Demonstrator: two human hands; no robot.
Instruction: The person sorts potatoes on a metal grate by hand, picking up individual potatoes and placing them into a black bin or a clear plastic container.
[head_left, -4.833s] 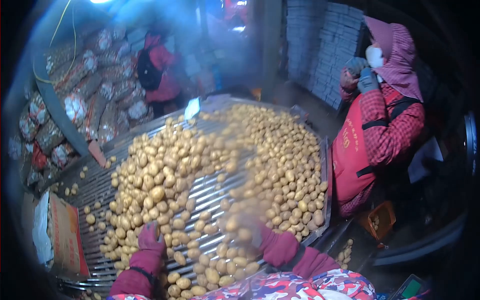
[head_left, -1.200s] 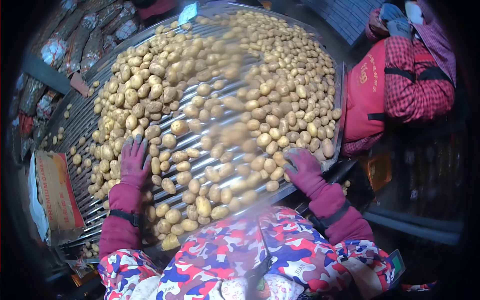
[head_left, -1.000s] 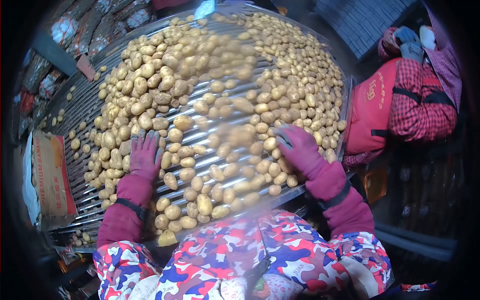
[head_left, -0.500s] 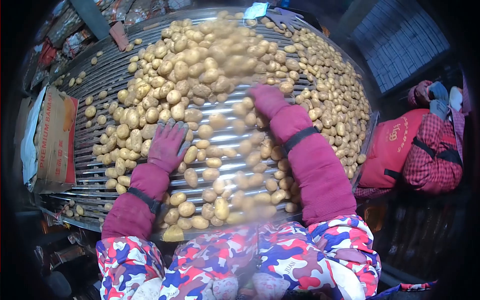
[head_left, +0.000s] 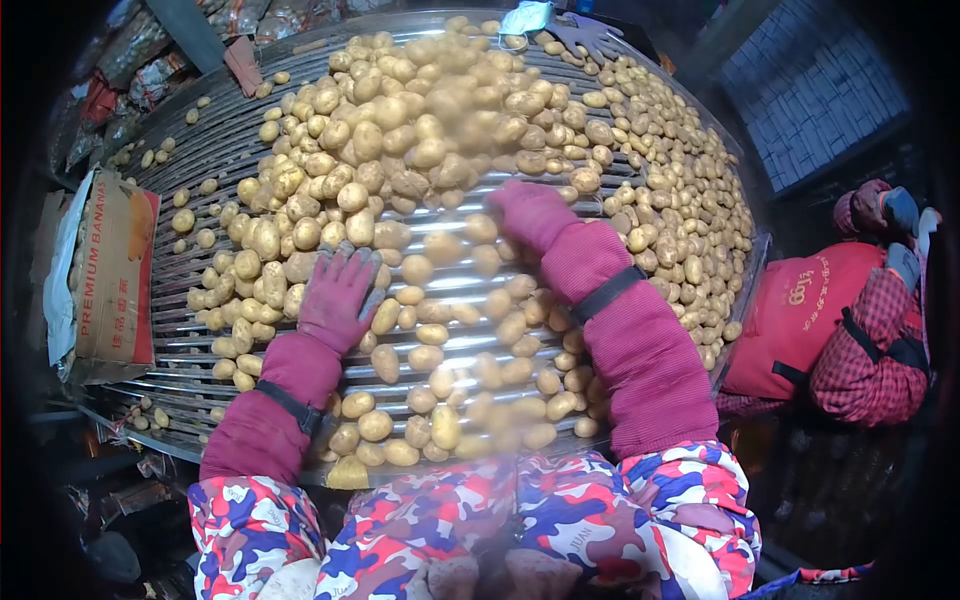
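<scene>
Many potatoes [head_left: 265, 238] lie piled and scattered over a slatted metal grate [head_left: 200, 345]. My left hand [head_left: 340, 295], in a purple-pink glove with greyed fingertips, rests flat at the left side of the pile, fingers stretched out and touching potatoes. My right hand [head_left: 530, 213], gloved in the same colour, reaches to the lower right edge of the heap beside a bare strip of bars. Its fingers point left, but they are blurred and tucked from sight, so whether they hold a potato cannot be told. Loose potatoes [head_left: 425, 357] lie between my forearms.
A banana carton [head_left: 110, 280] stands on the grate's left side. At the far edge lie a blue face mask [head_left: 527, 17] and a grey-purple glove [head_left: 585, 38]. On the right is another person in a red apron [head_left: 800, 310] and checked sleeves. Filled sacks [head_left: 125, 45] lie behind.
My right hand has shifted slightly down and left. My left hand stays nearly in place. The other person's arms have moved a little, and the whole view has shifted slightly.
</scene>
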